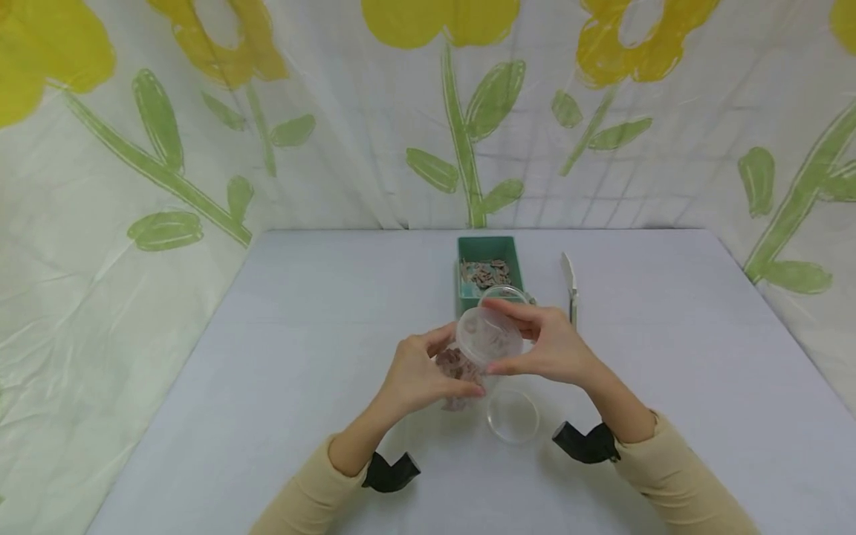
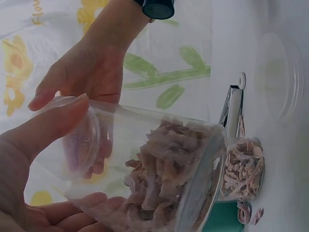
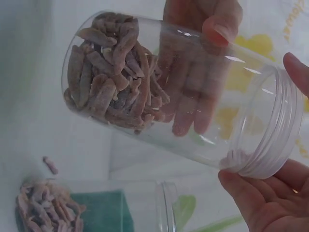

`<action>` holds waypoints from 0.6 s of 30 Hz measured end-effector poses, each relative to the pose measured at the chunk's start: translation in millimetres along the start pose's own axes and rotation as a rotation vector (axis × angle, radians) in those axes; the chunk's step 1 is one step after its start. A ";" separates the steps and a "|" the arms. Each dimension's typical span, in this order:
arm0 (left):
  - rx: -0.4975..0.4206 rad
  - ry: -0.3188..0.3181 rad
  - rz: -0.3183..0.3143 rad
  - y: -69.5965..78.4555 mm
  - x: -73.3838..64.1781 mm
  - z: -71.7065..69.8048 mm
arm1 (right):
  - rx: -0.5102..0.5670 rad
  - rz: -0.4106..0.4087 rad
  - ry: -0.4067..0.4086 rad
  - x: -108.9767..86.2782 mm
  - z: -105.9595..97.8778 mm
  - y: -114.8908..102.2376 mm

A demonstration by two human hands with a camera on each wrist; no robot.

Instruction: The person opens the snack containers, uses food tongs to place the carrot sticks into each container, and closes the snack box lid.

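My left hand (image 1: 421, 375) grips a clear plastic jar (image 3: 193, 92), its fingers and thumb around the side. Brownish-pink dried strips (image 3: 111, 72) fill the bottom part of the tilted jar. At the mouth sits a translucent lid (image 1: 490, 336), and my right hand (image 1: 551, 345) holds it by the edge between thumb and fingers. The right palm (image 2: 99, 72) faces the jar in the left wrist view. Behind the right hand stands a second clear jar (image 3: 145, 203), holding similar strips at its base.
A green bin (image 1: 491, 245) with loose strips stands at the back of the white table (image 1: 334, 297). To its right lie metal tongs (image 1: 571, 286). Another clear round lid (image 1: 513, 416) lies in front of the hands. One stray strip (image 3: 50, 165) lies by the second jar.
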State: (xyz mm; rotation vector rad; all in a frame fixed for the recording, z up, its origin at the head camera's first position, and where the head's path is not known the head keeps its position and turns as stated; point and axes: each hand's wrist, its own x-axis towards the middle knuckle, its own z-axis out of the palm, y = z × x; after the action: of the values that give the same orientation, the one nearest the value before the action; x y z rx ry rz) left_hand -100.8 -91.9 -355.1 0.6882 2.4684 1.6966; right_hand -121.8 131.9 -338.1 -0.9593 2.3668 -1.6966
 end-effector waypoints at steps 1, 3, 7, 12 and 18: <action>0.026 0.002 -0.002 -0.2 0.3 0.2 | -0.017 0.000 0.004 0.6 0.9 0.2; 0.094 -0.004 -0.017 -0.1 0.8 0.1 | -0.056 0.002 0.004 1.7 2.7 1.4; 0.170 -0.037 -0.062 -2.4 3.7 -1.0 | -0.126 0.011 -0.022 3.5 5.1 3.6; 0.096 0.044 -0.137 -20.1 9.4 -5.4 | -0.136 0.053 -0.027 -3.0 -0.8 6.6; 0.012 0.258 -0.247 -46.4 17.7 -17.0 | -0.182 0.086 -0.140 -22.0 -6.9 23.1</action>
State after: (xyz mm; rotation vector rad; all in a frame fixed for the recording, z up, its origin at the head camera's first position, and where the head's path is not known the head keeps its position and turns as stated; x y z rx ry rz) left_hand -136.7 -113.2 -386.9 0.1603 2.5963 1.7712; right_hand -117.1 153.5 -362.0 -0.9518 2.4628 -1.3559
